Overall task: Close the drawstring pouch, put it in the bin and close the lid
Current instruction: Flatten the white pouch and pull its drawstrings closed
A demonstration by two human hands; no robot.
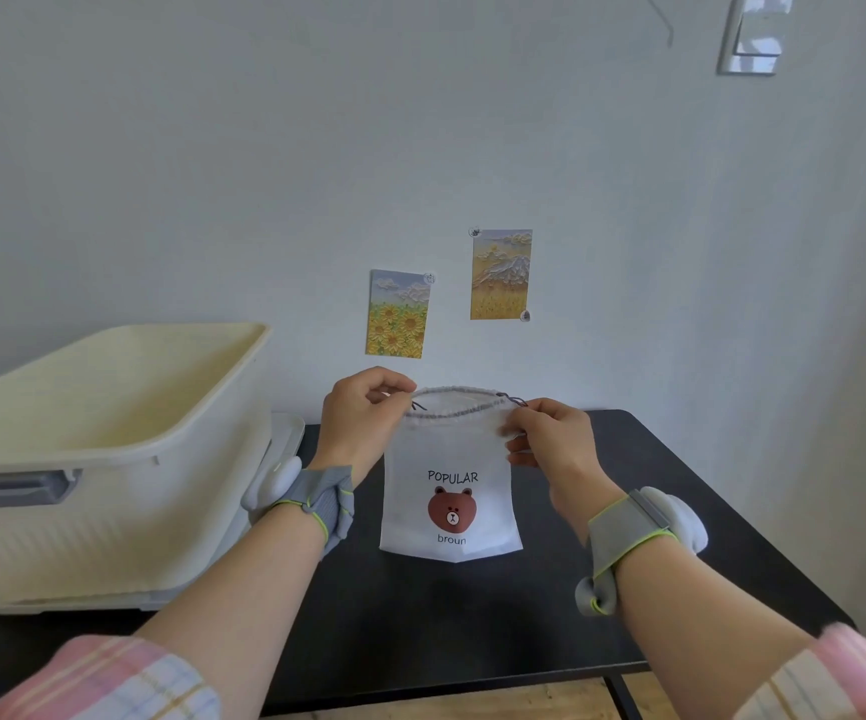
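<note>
a white drawstring pouch (450, 491) hangs upright above the black table (654, 511), held at its top corners by both hands. its mouth is open, the gathered grey hem curving in an oval between the two hands, and its front shows the word "popular", a brown bear face and a smaller word beneath. the pouch's lower edge looks to rest on or hang just above the table; which one cannot be told from this view.

the left hand (363, 423) has its grip pinched together on the pouch's left top corner, where a dark cord end (418, 406) sticks out beside the fingertips. the right hand (550, 439) is pinched on the right top corner, with the other cord end (516, 400) showing just above its fingers (the right hand is slightly blurred). each wrist carries a grey band with a lime edge and a white pod, and pink plaid sleeves show at the bottom corners.

a cream bin (108, 459) stands open on the left part of the table, well apart from the pouch, a grey handle on its front wall. a white flat piece (285, 439), possibly its lid, leans or lies just behind the bin's right side. two small painted cards (398, 314) are stuck on the wall behind.
</note>
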